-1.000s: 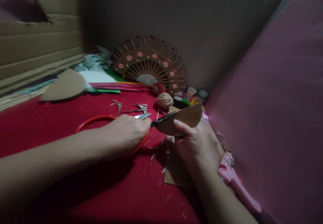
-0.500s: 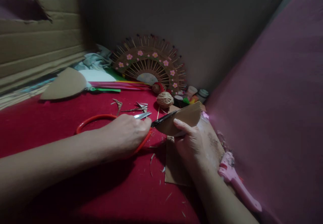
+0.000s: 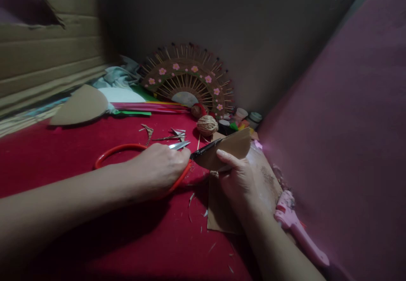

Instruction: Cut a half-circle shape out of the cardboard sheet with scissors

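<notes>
My left hand [image 3: 161,167] is closed in a fist around red-handled scissors [image 3: 181,178]. From its fingertips a narrow black blade [image 3: 207,148] runs along the upper edge of a curved brown cardboard piece [image 3: 236,145]. My right hand [image 3: 237,177] pinches that piece, thumb on top and fingers hidden beneath. A second red loop [image 3: 119,148] shows behind my left wrist, and a silver blade [image 3: 179,145] lies just beyond the fist; how these join is hidden. Under the right hand rests a flat cardboard sheet [image 3: 220,213].
Cardboard scraps [image 3: 173,136] and a twine ball [image 3: 207,125] lie on the red surface [image 3: 127,238]. Behind stands a flowered stick fan [image 3: 187,74]. A cut cardboard piece [image 3: 80,105] is at left, a pink glue gun [image 3: 300,230] at right, small pots [image 3: 254,118] behind.
The curved cardboard piece has shifted slightly left and turned a little in my right hand. The black blade has moved slightly with it; my left hand is almost unchanged.
</notes>
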A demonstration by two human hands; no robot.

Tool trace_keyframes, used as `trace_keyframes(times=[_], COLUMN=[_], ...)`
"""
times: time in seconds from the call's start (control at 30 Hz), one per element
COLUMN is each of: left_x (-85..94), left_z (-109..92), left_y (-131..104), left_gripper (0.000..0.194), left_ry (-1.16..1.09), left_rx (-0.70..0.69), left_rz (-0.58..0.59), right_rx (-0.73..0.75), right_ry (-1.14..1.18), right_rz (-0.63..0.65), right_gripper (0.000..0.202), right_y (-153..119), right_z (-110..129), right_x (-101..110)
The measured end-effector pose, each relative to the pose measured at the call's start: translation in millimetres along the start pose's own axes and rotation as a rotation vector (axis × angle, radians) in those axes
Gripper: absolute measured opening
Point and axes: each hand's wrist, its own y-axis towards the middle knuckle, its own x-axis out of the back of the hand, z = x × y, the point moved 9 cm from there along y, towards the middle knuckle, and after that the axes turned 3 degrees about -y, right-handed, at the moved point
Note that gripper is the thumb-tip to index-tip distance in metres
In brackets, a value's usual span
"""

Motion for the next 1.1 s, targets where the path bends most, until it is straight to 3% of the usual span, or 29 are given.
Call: trace_keyframes(times=[0.23, 0.43, 0.67, 0.97, 1.1], left_x=[3.4, -1.1, 2.9, 7.4, 7.5], left_z=[3.3, 3.3, 1.3, 8.6, 7.1], left_y=[-2.5, -1.0, -1.1, -2.9, -3.9], left_gripper=[0.026, 0.037, 0.030, 0.042, 0.037], left_ry=[-0.063, -0.090, 0.010, 0.039, 0.046], left_rx=[0.038, 0.010, -0.019, 0.015, 0.004], left_rz=[0.034, 0.043, 0.028, 0.031, 0.025], right_rx=[-0.023, -0.027, -0.005, -0.023, -0.039], right_ry=[0.038, 0.007, 0.007, 0.060, 0.049], right_rz=[-0.036, -0.033, -0.015, -0.058, -0.042], right_gripper=[0.040, 0.042, 0.044, 0.048, 0.051], right_y=[-0.9, 0.8, 0.9, 2.7, 2.8], right_z=[-1.0, -1.3, 1.4, 0.4, 0.9], right_x=[1.4, 2.4, -0.3, 7.0, 4.0])
